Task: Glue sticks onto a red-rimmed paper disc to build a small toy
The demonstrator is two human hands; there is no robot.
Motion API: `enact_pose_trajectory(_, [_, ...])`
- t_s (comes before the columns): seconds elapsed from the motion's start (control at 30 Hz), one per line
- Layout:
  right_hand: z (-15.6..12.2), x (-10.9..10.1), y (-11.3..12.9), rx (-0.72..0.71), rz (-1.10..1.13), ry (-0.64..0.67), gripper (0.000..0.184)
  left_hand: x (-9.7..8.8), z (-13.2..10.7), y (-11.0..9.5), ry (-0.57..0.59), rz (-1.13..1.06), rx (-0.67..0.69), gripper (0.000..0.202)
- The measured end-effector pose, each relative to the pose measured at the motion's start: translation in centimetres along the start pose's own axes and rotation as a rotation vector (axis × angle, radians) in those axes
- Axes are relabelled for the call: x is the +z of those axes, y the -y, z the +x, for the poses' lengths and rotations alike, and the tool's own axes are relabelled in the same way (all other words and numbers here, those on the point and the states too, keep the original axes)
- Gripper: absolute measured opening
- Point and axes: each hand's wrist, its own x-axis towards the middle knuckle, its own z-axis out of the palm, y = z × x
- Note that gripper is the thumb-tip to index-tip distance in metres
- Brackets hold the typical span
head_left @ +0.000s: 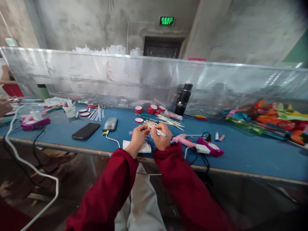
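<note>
Blue desk [240,150]: one phone [85,131], one black flask [183,99]; near the flask, left hand [138,137] and right hand [161,137] pinch one white stick [158,131].

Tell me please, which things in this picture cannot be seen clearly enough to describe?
Head view, the only one:
- Small item under the left hand: covered by the fingers, too small to name.
- White stick in the right hand: its near part is hidden in the fist.
- Object beside the phone: blurred out.
- Colourful pile at the right: cut off by the edge, smeared.
- Far-left hand: cut off by the edge.
</note>
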Motion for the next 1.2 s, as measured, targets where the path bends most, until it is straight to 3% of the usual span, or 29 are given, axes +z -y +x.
enact_pose_trajectory(0.23, [-0.06, -0.19, -0.47, 0.036, -0.013, -0.064, 0.020, -0.21, -0.08, -0.02, -0.010, 0.008, -0.005, 0.034])
enact_pose_trajectory(0.5, [-0.21, 0.12, -0.14, 0.027, 0.009, 0.000, 0.019, -0.03, -0.06, -0.10, -0.016, -0.014, -0.001, 0.033])
enact_pose_trajectory(1.2, [-0.18, 0.00, -0.04, 0.048, 0.015, -0.005, 0.019, -0.05, -0.17, -0.14, -0.019, -0.012, 0.007, 0.032])
